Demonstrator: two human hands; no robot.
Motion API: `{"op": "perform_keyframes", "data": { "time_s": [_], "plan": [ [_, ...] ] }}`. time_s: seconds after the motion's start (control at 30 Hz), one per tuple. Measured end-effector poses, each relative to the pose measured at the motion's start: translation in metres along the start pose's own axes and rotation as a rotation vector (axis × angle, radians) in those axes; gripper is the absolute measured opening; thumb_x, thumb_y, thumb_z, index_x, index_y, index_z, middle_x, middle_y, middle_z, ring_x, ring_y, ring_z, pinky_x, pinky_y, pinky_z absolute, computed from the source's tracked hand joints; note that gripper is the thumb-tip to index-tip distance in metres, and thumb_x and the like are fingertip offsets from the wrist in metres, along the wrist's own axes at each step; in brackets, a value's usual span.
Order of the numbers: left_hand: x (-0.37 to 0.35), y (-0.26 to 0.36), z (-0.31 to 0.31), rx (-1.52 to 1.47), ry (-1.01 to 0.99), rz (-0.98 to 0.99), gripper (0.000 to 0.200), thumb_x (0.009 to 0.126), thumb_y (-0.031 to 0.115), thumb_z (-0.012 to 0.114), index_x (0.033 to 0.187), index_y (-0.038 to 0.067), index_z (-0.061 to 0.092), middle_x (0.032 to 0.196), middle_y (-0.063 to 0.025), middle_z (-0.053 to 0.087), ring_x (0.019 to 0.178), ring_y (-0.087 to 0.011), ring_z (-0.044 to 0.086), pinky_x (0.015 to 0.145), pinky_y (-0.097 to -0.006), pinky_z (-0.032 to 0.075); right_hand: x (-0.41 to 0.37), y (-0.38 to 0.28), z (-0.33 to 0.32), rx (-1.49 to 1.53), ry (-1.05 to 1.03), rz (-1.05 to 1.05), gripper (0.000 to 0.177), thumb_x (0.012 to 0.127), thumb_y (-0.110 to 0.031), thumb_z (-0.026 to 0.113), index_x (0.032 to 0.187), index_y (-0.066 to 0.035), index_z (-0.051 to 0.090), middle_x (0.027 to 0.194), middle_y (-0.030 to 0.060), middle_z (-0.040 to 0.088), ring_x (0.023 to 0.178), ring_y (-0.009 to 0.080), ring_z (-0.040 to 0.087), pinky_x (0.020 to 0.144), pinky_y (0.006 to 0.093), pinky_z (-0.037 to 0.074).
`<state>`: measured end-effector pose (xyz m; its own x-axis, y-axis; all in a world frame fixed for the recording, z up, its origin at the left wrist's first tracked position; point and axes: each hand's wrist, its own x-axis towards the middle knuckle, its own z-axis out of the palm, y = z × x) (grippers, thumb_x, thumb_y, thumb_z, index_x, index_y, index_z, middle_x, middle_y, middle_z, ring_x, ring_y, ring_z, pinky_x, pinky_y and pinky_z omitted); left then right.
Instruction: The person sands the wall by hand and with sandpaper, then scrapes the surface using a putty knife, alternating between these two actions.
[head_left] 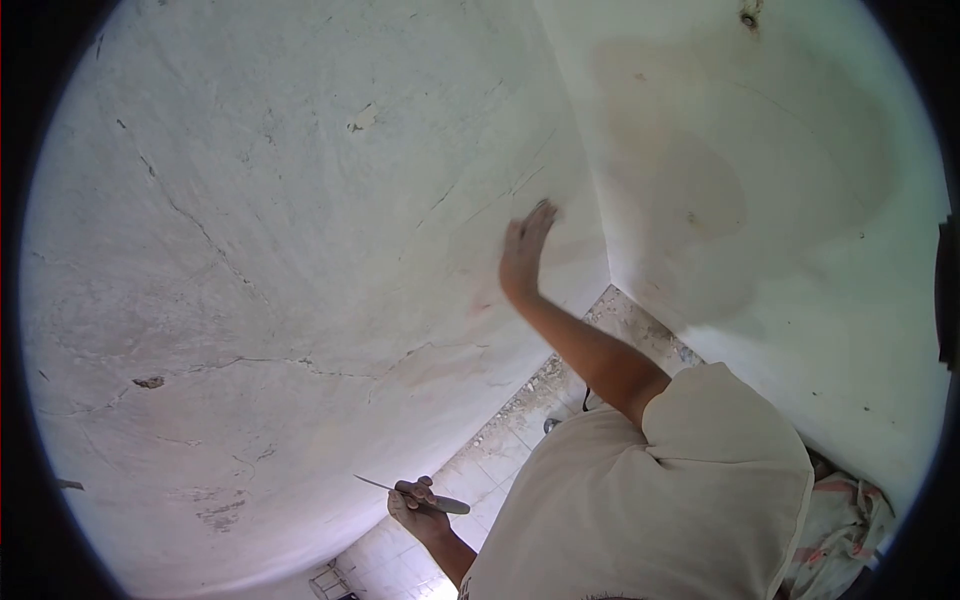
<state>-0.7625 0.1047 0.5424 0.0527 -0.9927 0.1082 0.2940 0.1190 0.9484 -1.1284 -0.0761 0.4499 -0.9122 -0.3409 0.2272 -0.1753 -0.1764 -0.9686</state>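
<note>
My right hand [526, 250] is raised against or just in front of the pale plastered wall [300, 200], near the corner. Its fingers are stretched out and a little blurred, and nothing shows in them; contact with the wall cannot be made out. Lower down, my left hand [420, 512] is closed around a thin-bladed tool [450, 505], like a putty knife. The narrow blade points left toward the wall, while the handle end sticks out to the right of the fingers. Long cracks and a few chipped spots mark the wall.
A second wall [800, 200] with damp-looking stains meets the first at the corner. Light floor tiles [500, 460] carry crumbs of debris along the wall's foot. Crumpled fabric or sacking [840, 520] lies at the lower right. A small frame-like object [330, 582] stands at the bottom left.
</note>
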Motion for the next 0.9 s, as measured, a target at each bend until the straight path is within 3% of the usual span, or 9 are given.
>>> {"op": "perform_keyframes", "data": {
  "time_s": [0.1,0.23,0.37,0.47,0.53,0.6,0.7,0.8,0.9],
  "plan": [
    [0.001,-0.006,0.006,-0.024,0.007,-0.042,0.044,0.100,0.032,0.050,0.061,0.014,0.040,0.061,-0.0040,0.052,0.045,-0.0147,0.048,0.071,-0.0401,0.047,-0.044,-0.004,-0.005,-0.022,-0.158,-0.052,0.065,0.102,-0.029,0.041,0.149,0.006,0.012,0.155,0.0314,0.005,0.145,0.0435,0.000,0.115,0.0543,0.010],
    [0.004,-0.007,0.016,-0.070,-0.060,-0.056,0.044,0.100,0.032,0.049,0.061,0.014,0.039,0.061,-0.0039,0.053,0.045,-0.0151,0.049,0.072,-0.0412,0.048,0.011,-0.009,-0.018,-0.052,-0.022,0.100,0.069,0.100,-0.027,0.046,0.148,0.009,0.011,0.154,0.0318,0.006,0.145,0.0429,0.004,0.115,0.0533,0.013],
    [0.003,-0.011,0.016,-0.111,-0.084,-0.090,0.044,0.101,0.032,0.046,0.062,0.014,0.039,0.061,-0.0029,0.053,0.044,-0.0152,0.049,0.069,-0.0396,0.046,-0.025,-0.004,0.005,-0.085,-0.023,-0.072,0.068,0.101,-0.027,0.045,0.150,0.003,0.010,0.154,0.0320,0.006,0.146,0.0427,0.003,0.114,0.0550,0.012],
    [0.007,-0.014,0.023,-0.105,-0.067,-0.081,0.044,0.103,0.033,0.041,0.063,0.016,0.038,0.060,-0.0015,0.053,0.043,-0.0149,0.047,0.063,-0.0361,0.042,-0.032,-0.009,-0.007,-0.055,-0.132,-0.027,0.067,0.101,-0.029,0.043,0.152,0.000,0.009,0.155,0.0299,0.007,0.146,0.0418,0.003,0.113,0.0574,0.012],
    [0.008,-0.006,0.027,-0.101,-0.070,-0.063,0.044,0.103,0.033,0.041,0.063,0.016,0.038,0.060,-0.0015,0.053,0.042,-0.0148,0.047,0.062,-0.0359,0.042,0.004,0.008,-0.008,-0.034,-0.030,0.123,0.069,0.101,-0.033,0.042,0.152,-0.001,0.009,0.157,0.0251,0.006,0.147,0.0395,0.003,0.112,0.0601,0.012],
    [0.006,-0.003,0.023,-0.111,-0.043,-0.052,0.044,0.103,0.033,0.041,0.063,0.016,0.038,0.060,-0.0014,0.052,0.042,-0.0146,0.047,0.062,-0.0356,0.042,0.021,-0.006,-0.014,-0.053,0.019,0.223,0.070,0.100,-0.032,0.045,0.152,-0.001,0.010,0.157,0.0257,0.006,0.147,0.0400,0.003,0.112,0.0597,0.012],
    [0.001,-0.004,0.018,-0.113,0.002,-0.092,0.044,0.103,0.034,0.042,0.064,0.016,0.038,0.059,-0.0010,0.051,0.043,-0.0145,0.047,0.063,-0.0351,0.042,-0.038,-0.014,0.000,-0.017,-0.109,0.021,0.071,0.100,-0.034,0.046,0.151,0.000,0.011,0.157,0.0269,0.006,0.146,0.0411,0.002,0.112,0.0588,0.011],
    [0.000,-0.001,0.026,-0.111,0.004,-0.078,0.044,0.103,0.034,0.042,0.064,0.016,0.038,0.059,-0.0002,0.051,0.043,-0.0143,0.047,0.063,-0.0347,0.042,-0.020,-0.025,-0.013,-0.041,-0.119,0.158,0.069,0.101,-0.033,0.045,0.151,0.001,0.012,0.156,0.0273,0.008,0.146,0.0413,0.003,0.113,0.0576,0.011],
    [-0.003,-0.001,0.029,-0.158,0.036,-0.082,0.044,0.103,0.035,0.041,0.064,0.016,0.039,0.059,0.0002,0.051,0.043,-0.0138,0.047,0.063,-0.0351,0.042,0.009,-0.005,-0.002,-0.028,0.035,0.170,0.065,0.102,-0.030,0.042,0.150,0.003,0.013,0.156,0.0287,0.008,0.145,0.0428,0.004,0.115,0.0538,0.011]
  ]
}}
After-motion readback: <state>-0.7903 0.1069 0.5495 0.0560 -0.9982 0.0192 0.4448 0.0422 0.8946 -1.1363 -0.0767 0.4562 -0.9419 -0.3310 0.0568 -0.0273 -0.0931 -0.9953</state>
